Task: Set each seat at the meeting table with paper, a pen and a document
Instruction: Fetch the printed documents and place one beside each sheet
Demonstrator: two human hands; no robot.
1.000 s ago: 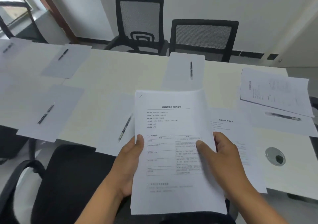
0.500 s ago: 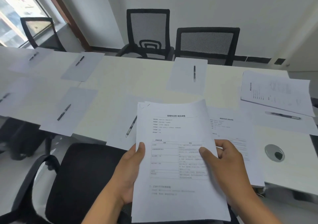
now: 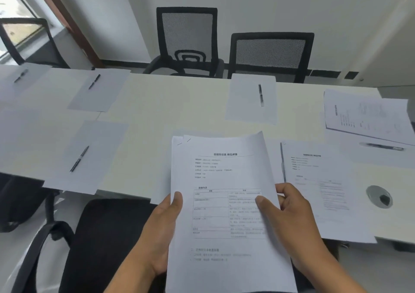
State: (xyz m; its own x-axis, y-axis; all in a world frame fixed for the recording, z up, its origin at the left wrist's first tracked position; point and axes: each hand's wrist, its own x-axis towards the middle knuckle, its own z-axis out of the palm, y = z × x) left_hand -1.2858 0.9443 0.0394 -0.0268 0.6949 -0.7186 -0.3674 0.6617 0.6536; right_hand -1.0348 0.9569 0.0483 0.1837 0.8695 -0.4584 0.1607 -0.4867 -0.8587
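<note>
I hold a stack of printed documents (image 3: 226, 180) above the near table edge. My left hand (image 3: 161, 232) grips its left edge, thumb on top. My right hand (image 3: 289, 220) grips the right edge, thumb on the top sheet. On the white meeting table (image 3: 175, 103) lie several blank sheets, each with a black pen: far right-centre sheet (image 3: 251, 99) with pen (image 3: 260, 94), far left sheet (image 3: 98, 90), near left sheet (image 3: 87, 155) with pen (image 3: 79, 159). To the right lie a printed document (image 3: 323, 187) and a pen (image 3: 282, 162) beside it.
Another printed document (image 3: 363, 115) and a pen (image 3: 381, 146) lie at the far right end. Two black mesh chairs (image 3: 269, 54) stand behind the table, one (image 3: 24, 41) at the far left, and a black seat (image 3: 105, 236) below me. A round cable port (image 3: 379, 197) sits near right.
The view has shifted so the table contents sit further right and lower; more of the left window and chair shows. Both hands keep the same hold on the stack.
</note>
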